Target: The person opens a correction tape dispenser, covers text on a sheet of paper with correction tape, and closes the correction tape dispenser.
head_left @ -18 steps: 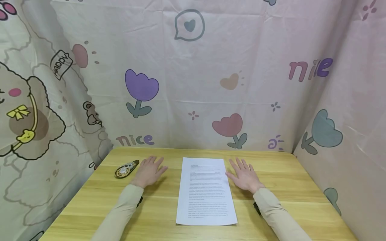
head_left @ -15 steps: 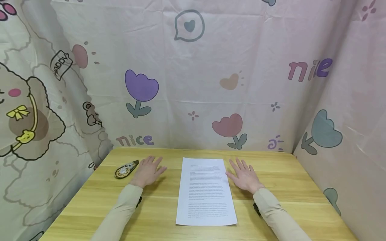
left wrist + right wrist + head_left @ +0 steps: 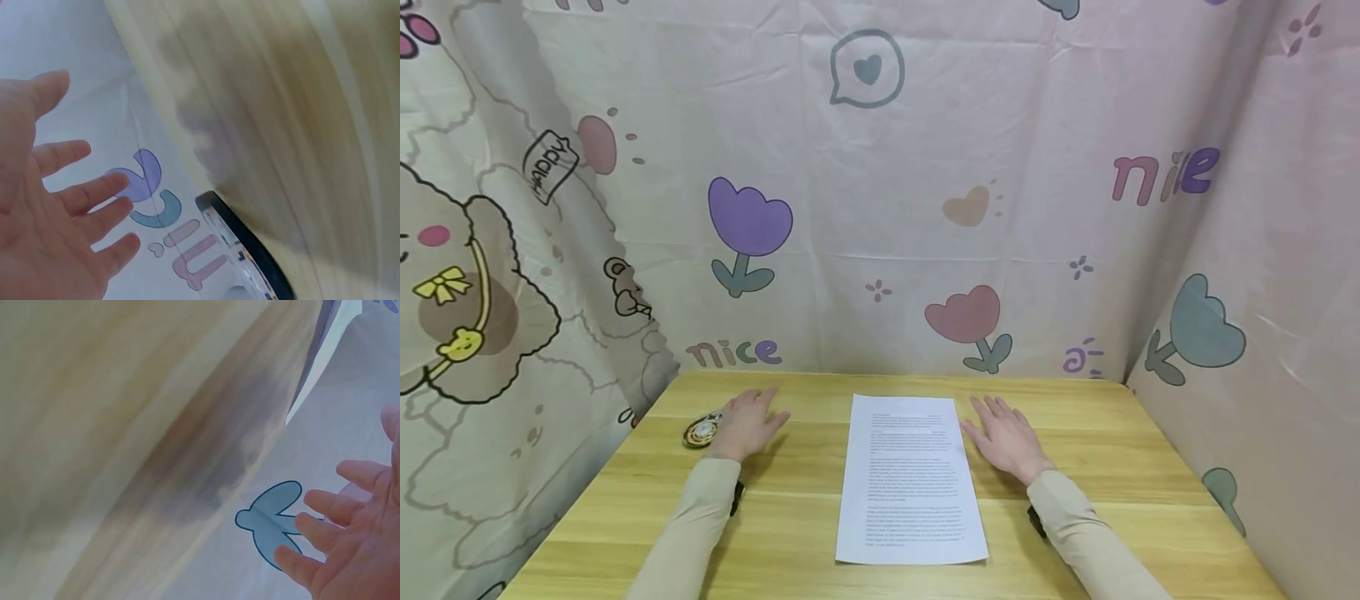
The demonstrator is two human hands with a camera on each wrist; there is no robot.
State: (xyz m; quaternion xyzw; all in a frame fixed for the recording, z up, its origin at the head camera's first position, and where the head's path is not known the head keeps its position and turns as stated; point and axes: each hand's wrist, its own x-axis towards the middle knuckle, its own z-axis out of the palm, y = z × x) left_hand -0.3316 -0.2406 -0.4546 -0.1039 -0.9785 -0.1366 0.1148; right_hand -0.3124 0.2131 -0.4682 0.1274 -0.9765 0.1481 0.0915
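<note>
In the head view a teardrop-shaped correction tape (image 3: 701, 432), gold and white with a dark edge, lies at the left of the table. My left hand (image 3: 743, 427) hovers over its tapered end and hides that part. Its fingers are spread and hold nothing; the left wrist view shows the bare palm (image 3: 69, 231) with the correction tape (image 3: 250, 253) below and beside the fingers. A printed sheet of paper (image 3: 910, 483) lies flat in the middle. Beside its right edge my right hand (image 3: 1007, 437) has its fingers extended, holding nothing.
The wooden table (image 3: 1120, 500) ends at the back against a patterned curtain (image 3: 865, 208), which also encloses both sides. Dark wrist bands (image 3: 1037, 523) show under the sleeves.
My left hand has moved left, from beside the correction tape to above its tapered end. The right hand stays by the paper. The head view has shifted slightly.
</note>
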